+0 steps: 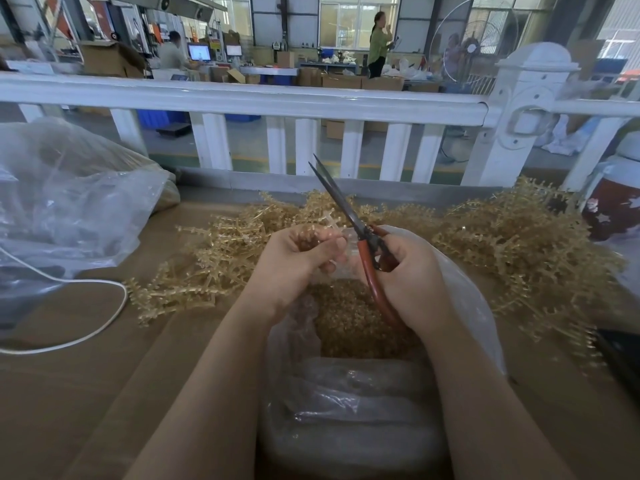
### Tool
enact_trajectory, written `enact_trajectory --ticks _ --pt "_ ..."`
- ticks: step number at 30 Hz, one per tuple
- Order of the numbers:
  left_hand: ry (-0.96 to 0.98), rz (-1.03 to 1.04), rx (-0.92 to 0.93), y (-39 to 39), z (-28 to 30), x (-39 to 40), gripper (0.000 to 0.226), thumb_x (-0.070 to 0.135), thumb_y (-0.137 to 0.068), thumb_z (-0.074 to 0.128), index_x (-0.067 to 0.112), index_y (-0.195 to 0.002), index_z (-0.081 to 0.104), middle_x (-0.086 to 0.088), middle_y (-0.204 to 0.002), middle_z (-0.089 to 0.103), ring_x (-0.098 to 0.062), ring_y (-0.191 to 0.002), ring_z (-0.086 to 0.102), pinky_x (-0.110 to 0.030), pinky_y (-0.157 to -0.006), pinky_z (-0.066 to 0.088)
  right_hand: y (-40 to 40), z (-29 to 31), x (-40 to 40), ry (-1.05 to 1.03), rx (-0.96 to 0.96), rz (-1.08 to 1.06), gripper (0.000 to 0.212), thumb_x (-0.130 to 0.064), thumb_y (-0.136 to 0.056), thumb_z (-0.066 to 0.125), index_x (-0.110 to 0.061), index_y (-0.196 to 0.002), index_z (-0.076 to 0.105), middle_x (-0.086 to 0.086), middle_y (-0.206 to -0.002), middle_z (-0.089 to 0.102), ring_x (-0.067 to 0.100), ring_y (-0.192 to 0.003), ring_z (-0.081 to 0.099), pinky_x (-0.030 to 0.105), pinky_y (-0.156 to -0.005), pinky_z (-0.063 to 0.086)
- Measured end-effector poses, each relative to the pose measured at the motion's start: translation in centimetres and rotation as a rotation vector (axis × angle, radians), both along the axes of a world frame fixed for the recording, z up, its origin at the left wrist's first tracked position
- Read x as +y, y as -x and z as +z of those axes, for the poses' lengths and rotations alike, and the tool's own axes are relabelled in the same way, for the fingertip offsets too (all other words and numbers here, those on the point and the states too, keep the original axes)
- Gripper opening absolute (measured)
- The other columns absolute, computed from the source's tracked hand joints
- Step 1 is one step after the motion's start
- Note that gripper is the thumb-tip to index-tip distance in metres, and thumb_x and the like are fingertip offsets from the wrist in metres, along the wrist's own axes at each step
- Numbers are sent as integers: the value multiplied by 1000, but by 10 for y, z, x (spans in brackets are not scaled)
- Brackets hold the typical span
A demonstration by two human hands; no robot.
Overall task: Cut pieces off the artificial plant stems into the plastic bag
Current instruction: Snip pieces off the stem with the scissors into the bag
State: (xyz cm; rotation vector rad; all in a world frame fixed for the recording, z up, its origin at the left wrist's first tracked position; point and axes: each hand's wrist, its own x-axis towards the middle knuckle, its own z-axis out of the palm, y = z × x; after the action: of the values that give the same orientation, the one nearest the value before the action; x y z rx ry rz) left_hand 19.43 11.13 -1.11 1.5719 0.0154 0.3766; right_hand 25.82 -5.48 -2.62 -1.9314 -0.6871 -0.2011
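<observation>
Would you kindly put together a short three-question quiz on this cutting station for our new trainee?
1. Which hand holds the scissors?
2. True or false: the scissor blades are fully closed.
3. Where do cut pieces collect: A) plastic bag under the hands, B) the white cable?

Key: 1. The right hand; the left hand holds a stem. 2. False, slightly parted. 3. A.
</observation>
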Motion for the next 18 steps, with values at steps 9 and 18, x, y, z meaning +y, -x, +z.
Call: enact_trajectory --ticks 9,18 --pt "22 117 -151 2 3 3 15 18 -93 66 22 -79 70 6 -75 70 -10 -71 61 -21 -73 50 8 8 -10 217 -153 -114 43 -64 -78 73 -32 -106 66 -27 -105 62 -8 -99 59 4 -77 44" --pt "21 131 -197 4 6 1 21 -4 -93 57 14 -84 65 3 -67 61 -6 -56 44 -14 -56 39 19 16 -11 294 -296 -108 48 -57 -80 75 -21 -112 72 -19 -116 67 1 -106 61 14 -91 48"
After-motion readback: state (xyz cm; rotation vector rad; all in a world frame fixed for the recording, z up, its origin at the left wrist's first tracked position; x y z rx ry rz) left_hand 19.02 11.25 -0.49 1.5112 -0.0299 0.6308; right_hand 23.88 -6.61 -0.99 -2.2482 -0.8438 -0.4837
